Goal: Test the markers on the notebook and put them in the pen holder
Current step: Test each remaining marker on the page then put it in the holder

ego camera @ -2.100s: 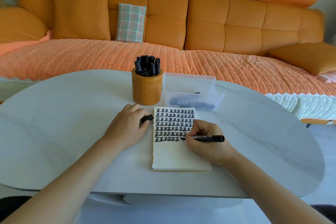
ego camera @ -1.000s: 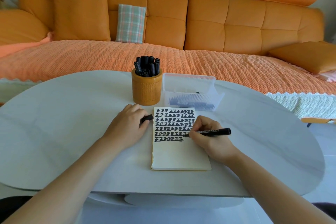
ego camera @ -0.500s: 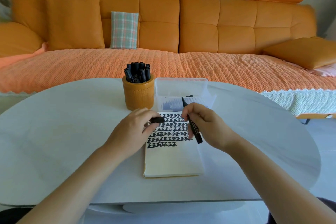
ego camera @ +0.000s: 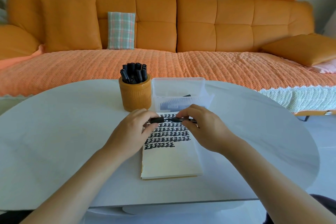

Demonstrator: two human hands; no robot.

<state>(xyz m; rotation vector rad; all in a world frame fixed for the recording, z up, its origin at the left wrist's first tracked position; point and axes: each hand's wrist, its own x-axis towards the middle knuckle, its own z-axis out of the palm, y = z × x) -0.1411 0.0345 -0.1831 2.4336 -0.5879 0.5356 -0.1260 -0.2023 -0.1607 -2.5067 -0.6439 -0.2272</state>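
Note:
A notebook lies open on the white table, its upper half filled with rows of black marks. Above its top edge my right hand pinches a black marker, held level with its tip pointing left. My left hand pinches the marker's black cap, whose open end faces the tip a small gap away. The orange pen holder stands just beyond my left hand, with several black markers upright in it.
A clear plastic box with more black markers inside sits right of the pen holder, just behind the notebook. An orange sofa with cushions runs along the far side of the table. The table's front edge is near my forearms.
My right hand stopped writing, lifted the marker off the page and turned it level toward the cap. My left hand rose with the cap to meet it. The camera tilted upward.

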